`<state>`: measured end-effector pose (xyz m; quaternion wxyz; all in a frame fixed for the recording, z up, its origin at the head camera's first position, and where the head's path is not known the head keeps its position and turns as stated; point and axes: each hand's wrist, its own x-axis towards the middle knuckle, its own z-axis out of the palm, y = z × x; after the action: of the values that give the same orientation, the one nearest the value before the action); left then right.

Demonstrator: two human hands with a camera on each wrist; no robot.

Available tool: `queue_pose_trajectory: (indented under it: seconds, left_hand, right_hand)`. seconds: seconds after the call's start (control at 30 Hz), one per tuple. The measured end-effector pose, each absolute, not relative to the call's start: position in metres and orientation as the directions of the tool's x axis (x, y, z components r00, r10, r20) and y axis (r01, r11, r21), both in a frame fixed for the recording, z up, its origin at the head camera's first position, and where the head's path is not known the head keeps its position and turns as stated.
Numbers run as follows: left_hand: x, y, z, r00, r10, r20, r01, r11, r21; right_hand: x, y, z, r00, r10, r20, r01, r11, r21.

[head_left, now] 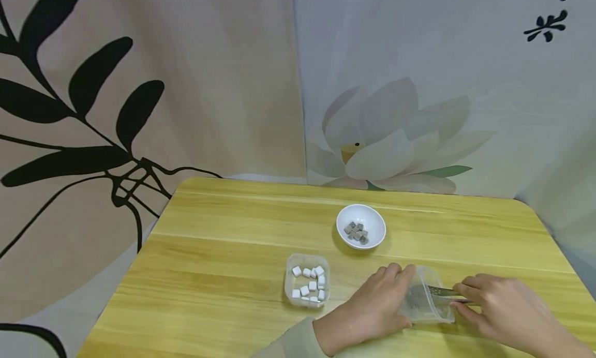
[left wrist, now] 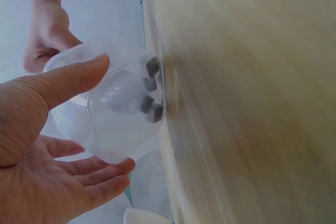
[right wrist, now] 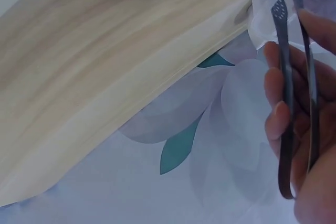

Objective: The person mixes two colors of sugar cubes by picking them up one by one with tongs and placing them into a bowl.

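Note:
My left hand (head_left: pixel 372 309) grips a clear plastic container (head_left: pixel 416 302), thumb on one side and fingers on the other. The container lies tipped on its side on the table, mouth facing right. Through its wall in the left wrist view, several dark grey cubes (left wrist: pixel 149 84) show along the side nearest the tabletop. In my right hand (head_left: pixel 507 306) is a pair of metal tongs (right wrist: pixel 285 61) with perforated tips. Their arms stand apart, and the tips reach into the container's mouth.
Left of my left hand, a second clear container (head_left: pixel 298 282) holds several white cubes (head_left: pixel 312 285). Farther back stands a white bowl (head_left: pixel 373 219) with several grey cubes (head_left: pixel 356 233). Printed curtains (head_left: pixel 233 78) hang behind the wooden table (head_left: pixel 209 275).

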<state>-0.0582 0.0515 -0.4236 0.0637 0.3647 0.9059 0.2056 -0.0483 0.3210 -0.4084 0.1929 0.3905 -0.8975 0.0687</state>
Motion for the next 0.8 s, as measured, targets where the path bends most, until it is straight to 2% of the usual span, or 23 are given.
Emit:
queue_pose_trajectory:
  seconds: [0.33, 0.8]
  left_hand:
    - [-0.057, 0.052, -0.424, -0.728, 0.685, 0.033, 0.632, 0.652, 0.419]
    - [-0.056, 0.051, -0.424, -0.724, 0.689, 0.037, 0.641, 0.652, 0.405]
  right_hand:
    - [-0.044, 0.33, -0.401, -0.584, -0.619, 0.526, -0.696, 0.715, 0.067]
    - [-0.04, 0.346, -0.375, -0.648, -0.45, 0.614, -0.614, 0.786, -0.072]
